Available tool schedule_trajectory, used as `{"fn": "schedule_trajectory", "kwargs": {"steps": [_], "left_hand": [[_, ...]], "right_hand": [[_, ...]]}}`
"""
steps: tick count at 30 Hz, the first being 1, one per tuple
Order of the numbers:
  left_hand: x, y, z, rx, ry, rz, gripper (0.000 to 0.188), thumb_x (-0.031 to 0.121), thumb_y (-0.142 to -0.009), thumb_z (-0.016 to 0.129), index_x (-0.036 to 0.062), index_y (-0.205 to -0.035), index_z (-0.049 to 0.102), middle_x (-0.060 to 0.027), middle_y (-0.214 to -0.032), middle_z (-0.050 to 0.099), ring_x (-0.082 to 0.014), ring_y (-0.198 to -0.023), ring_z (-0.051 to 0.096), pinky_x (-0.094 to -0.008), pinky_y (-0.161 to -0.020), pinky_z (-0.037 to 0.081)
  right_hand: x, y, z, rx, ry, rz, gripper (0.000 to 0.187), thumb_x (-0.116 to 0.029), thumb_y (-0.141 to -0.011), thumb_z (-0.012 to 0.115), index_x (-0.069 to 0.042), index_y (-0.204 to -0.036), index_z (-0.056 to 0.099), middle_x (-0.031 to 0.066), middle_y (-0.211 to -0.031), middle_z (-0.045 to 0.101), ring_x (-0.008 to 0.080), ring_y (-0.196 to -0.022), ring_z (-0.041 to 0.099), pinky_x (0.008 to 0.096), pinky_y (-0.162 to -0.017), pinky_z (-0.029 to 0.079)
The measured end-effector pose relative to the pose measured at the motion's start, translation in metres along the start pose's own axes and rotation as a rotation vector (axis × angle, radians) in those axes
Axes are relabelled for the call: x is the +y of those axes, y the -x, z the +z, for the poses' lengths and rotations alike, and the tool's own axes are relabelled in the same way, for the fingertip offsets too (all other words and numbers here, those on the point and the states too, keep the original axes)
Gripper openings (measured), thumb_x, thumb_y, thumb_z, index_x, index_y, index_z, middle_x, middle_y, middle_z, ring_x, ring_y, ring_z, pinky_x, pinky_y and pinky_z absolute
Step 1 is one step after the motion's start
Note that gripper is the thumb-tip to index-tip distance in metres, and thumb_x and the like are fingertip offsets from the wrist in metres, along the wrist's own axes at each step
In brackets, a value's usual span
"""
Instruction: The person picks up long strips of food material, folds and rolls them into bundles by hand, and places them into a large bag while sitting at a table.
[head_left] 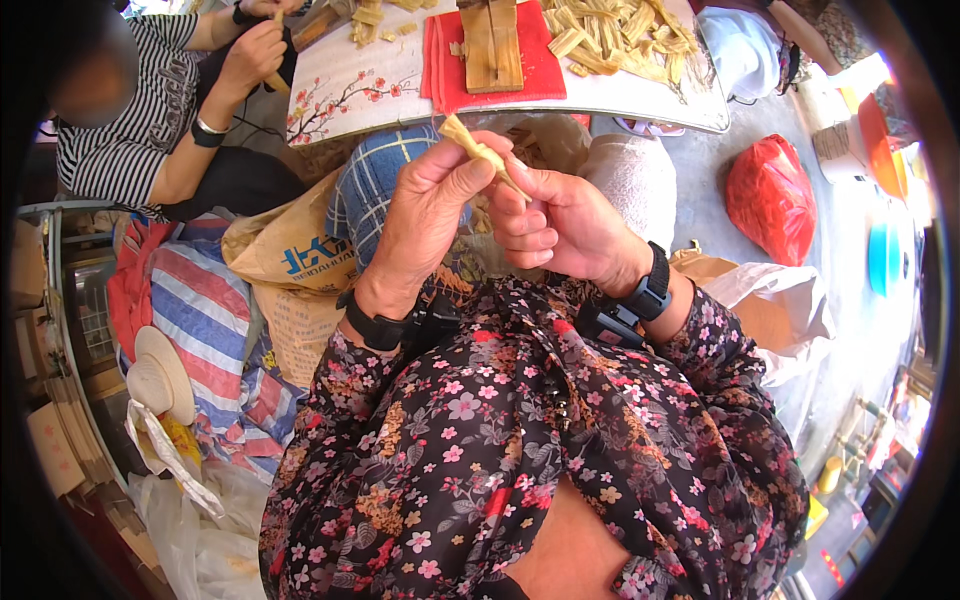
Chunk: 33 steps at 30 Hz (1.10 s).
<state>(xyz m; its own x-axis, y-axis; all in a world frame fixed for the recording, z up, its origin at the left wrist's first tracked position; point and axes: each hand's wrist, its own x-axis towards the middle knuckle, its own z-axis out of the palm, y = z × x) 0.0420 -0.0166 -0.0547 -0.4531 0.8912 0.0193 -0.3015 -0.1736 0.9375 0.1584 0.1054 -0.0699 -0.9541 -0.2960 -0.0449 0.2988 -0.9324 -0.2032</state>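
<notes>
A short, pale yellow dried strip [462, 135] is held up between my two hands, slanting down from upper left to lower right. My left hand [425, 205] pinches it between thumb and fingers, its upper end sticking out beyond them. Thumb and forefinger of my right hand [575, 222] close on its lower end, the other fingers curled in. Just beyond my hands is a table [350, 90]. On its red cloth [440, 60] lies a wooden block [493, 50], and a heap of similar yellow strips [620, 35] is to the right of it.
At the left, another person's hand [250, 60] works on a similar strip. Paper sacks [290, 240] and a striped woven bag [200, 310] crowd my left side. A red plastic bag [770, 200] sits on the floor at the right, near a white bag [790, 310].
</notes>
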Motion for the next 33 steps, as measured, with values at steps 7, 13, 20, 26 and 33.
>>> {"fn": "schedule_trajectory", "kwargs": {"steps": [7,13,20,26,33], "left_hand": [[0.006,-0.023,-0.020,0.221,-0.443,-0.035,0.022,0.019,-0.094,0.055,0.0002,-0.105,0.061,-0.0015,-0.086,0.062,-0.0080,-0.077,0.056,-0.0242,-0.071,0.047],[0.002,-0.069,-0.056,0.228,-0.556,0.036,0.025,0.016,-0.094,0.052,-0.0006,-0.111,0.061,-0.0028,-0.088,0.064,-0.0081,-0.072,0.059,-0.0219,-0.064,0.049],[0.004,-0.117,-0.057,0.293,-0.720,-0.051,0.024,0.012,-0.083,0.066,-0.0040,-0.097,0.056,-0.0063,-0.076,0.061,-0.0110,-0.062,0.058,-0.0243,-0.056,0.049],[-0.007,-0.135,-0.069,0.296,-0.736,-0.105,0.026,0.016,-0.083,0.066,-0.0031,-0.097,0.056,-0.0056,-0.076,0.061,-0.0105,-0.061,0.057,-0.0229,-0.053,0.046],[-0.003,-0.141,-0.065,0.296,-0.726,-0.116,0.025,0.017,-0.082,0.067,-0.0025,-0.095,0.057,-0.0045,-0.076,0.061,-0.0106,-0.062,0.057,-0.0232,-0.053,0.046]], "right_hand": [[-0.009,0.007,-0.001,0.448,0.525,-0.083,0.041,-0.037,-0.098,0.042,-0.004,-0.083,0.061,-0.0051,-0.061,0.042,0.0058,-0.050,0.032,0.0202,-0.046,0.026],[-0.002,0.014,-0.019,0.479,0.684,-0.132,0.030,-0.029,-0.095,0.052,-0.006,-0.078,0.061,-0.0063,-0.060,0.045,0.0042,-0.051,0.037,0.0188,-0.046,0.029],[-0.004,0.021,-0.026,0.552,0.700,-0.144,0.028,-0.027,-0.096,0.052,-0.006,-0.079,0.061,-0.0066,-0.061,0.044,0.0036,-0.053,0.037,0.0180,-0.047,0.031],[-0.002,0.025,-0.036,0.583,0.713,-0.155,0.029,-0.027,-0.095,0.053,-0.006,-0.078,0.061,-0.0063,-0.061,0.044,0.0040,-0.053,0.038,0.0184,-0.047,0.031],[0.001,0.023,-0.044,0.587,0.732,-0.151,0.029,-0.028,-0.095,0.053,-0.006,-0.078,0.062,-0.0059,-0.061,0.045,0.0044,-0.053,0.039,0.0189,-0.047,0.031]]}}
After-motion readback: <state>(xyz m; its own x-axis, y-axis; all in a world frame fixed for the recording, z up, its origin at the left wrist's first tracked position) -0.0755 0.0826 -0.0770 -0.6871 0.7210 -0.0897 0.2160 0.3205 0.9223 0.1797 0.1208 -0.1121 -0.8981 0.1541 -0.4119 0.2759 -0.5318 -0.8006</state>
